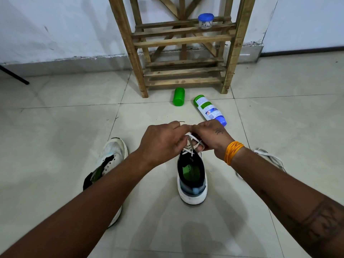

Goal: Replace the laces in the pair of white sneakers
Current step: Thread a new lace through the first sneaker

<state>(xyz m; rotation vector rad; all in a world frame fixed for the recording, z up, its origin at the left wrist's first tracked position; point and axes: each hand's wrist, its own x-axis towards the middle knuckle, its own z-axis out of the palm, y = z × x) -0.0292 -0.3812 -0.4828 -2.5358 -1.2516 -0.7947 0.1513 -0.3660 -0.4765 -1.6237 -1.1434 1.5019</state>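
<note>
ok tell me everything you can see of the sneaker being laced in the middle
The middle sneaker stands upright on the tiled floor, heel toward the camera and toe pointing at the wooden rack. It has a thick white sole, a blue-grey heel panel, a dark collar and a green insole. A white lace crosses over the tongue. The left hand and right hand pinch the lace above the forefoot, hiding the toe.

Both your forearms reach forward and converge ahead of you. Your left hand (162, 140) has its back to the camera, its fingers curled downward and inward. Your right hand (210, 135) meets it, knuckles almost touching, with the fingers curled tight in a pinch. Your right wrist is bent slightly inward.
</note>
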